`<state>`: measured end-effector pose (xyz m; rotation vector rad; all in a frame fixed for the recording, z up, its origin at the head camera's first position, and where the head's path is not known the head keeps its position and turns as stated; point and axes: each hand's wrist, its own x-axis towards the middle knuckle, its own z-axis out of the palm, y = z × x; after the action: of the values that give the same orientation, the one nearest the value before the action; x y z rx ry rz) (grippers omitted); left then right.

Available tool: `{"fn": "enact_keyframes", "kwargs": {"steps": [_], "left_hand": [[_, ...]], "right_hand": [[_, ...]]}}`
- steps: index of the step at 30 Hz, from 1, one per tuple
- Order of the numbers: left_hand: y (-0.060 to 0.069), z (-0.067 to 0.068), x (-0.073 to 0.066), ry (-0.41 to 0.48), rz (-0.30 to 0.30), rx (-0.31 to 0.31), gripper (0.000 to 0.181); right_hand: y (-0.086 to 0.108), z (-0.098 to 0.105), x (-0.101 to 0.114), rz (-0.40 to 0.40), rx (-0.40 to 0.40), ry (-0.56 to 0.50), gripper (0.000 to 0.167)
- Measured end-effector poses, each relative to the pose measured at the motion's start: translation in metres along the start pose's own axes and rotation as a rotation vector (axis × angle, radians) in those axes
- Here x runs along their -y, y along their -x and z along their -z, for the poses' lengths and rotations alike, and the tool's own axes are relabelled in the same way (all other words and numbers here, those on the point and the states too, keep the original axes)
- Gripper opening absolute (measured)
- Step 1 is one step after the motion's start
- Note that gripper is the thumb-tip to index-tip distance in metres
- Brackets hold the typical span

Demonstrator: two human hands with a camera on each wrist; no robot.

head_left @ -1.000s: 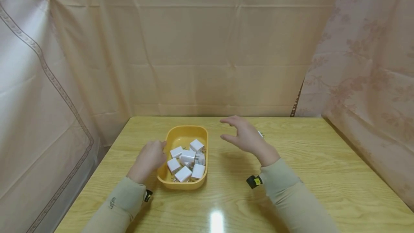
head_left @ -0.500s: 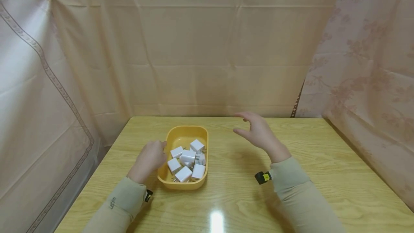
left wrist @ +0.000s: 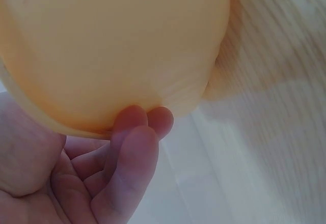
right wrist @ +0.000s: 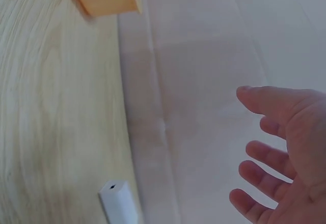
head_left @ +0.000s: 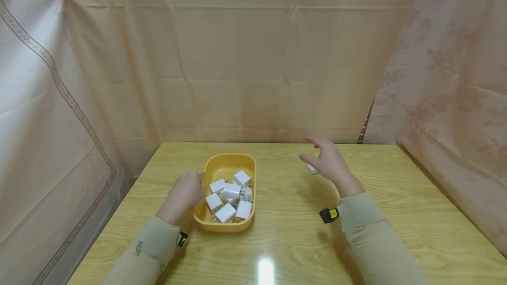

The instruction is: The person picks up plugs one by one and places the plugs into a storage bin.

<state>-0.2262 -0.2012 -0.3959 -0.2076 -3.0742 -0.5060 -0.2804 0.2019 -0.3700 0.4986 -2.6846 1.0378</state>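
My left hand (head_left: 184, 195) grips the left rim of a yellow plastic basket (head_left: 231, 158). Close up in the left wrist view, the thumb and fingers (left wrist: 135, 160) pinch the basket's edge (left wrist: 122, 56). Inside lie several white charger plugs (head_left: 231, 190), heaped toward the near end, some with their prongs showing. To the right, over the table, my right hand (head_left: 330, 162) is held with fingers spread, nothing in it. A single white charger (head_left: 311, 169) lies on the table by that hand, partly hidden by it; the right wrist view shows this charger (right wrist: 119, 202) apart from the fingers.
A wood-grain table (head_left: 293, 241) carries everything. Behind it hangs a beige curtain (head_left: 253, 78), with lighter cloth (head_left: 455, 78) along the right side and more cloth (head_left: 47, 144) on the left.
My right hand has moved steadily to the right, away from the basket. The lone charger, behind the hand before, now shows on its left. My left hand and the basket have stayed put.
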Motion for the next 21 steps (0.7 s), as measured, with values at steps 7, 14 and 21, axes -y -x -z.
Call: {"fn": "enact_keyframes", "kwargs": {"steps": [7,14,21], "left_hand": [[-0.001,0.0,0.001,0.048,0.042,0.032,0.048],[0.002,-0.001,0.004,0.058,0.049,0.028,0.049],[0.003,-0.001,0.007,0.03,0.027,0.007,0.049]], "right_hand": [[-0.001,-0.003,-0.023,-0.062,-0.034,0.003,0.064],[-0.001,-0.011,-0.042,-0.111,-0.058,-0.01,0.064],[0.001,-0.023,-0.061,-0.157,-0.045,-0.042,0.066]]}}
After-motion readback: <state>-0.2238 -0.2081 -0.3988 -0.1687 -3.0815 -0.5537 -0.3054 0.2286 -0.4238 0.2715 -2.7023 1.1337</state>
